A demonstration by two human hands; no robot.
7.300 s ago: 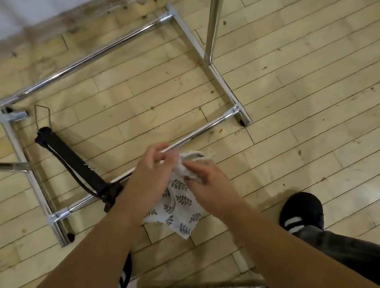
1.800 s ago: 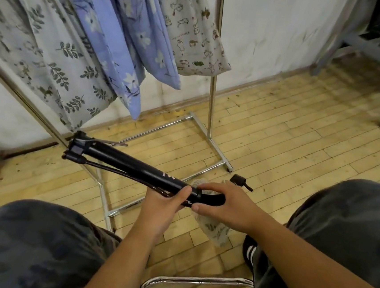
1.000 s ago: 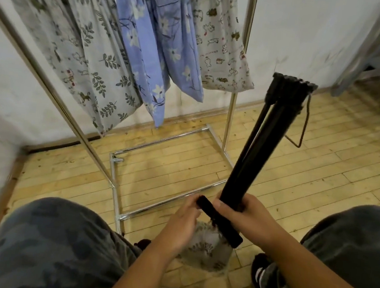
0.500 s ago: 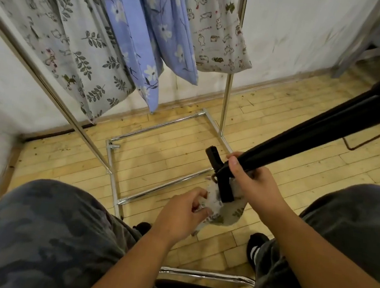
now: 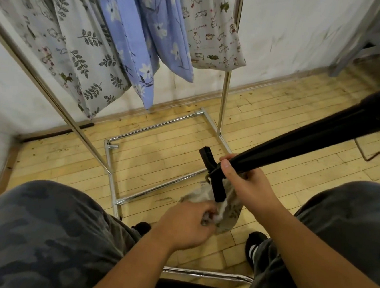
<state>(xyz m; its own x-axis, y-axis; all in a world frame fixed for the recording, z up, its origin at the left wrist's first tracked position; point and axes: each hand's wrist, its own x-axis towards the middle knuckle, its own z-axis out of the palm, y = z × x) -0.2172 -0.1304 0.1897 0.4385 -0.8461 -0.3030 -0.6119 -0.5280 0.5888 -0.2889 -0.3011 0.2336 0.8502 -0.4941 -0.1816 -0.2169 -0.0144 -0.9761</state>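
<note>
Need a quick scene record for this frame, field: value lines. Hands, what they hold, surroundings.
setting: person seated, wooden floor, chrome clothes rack ahead
right hand: grips black tool near its crossbar end
left hand: pinches patterned cloth just below that end
tool pose: long, slanting up to the right, far end out of frame
on rack: leaf-print fabric, blue floral fabric, animal-print fabric
</note>
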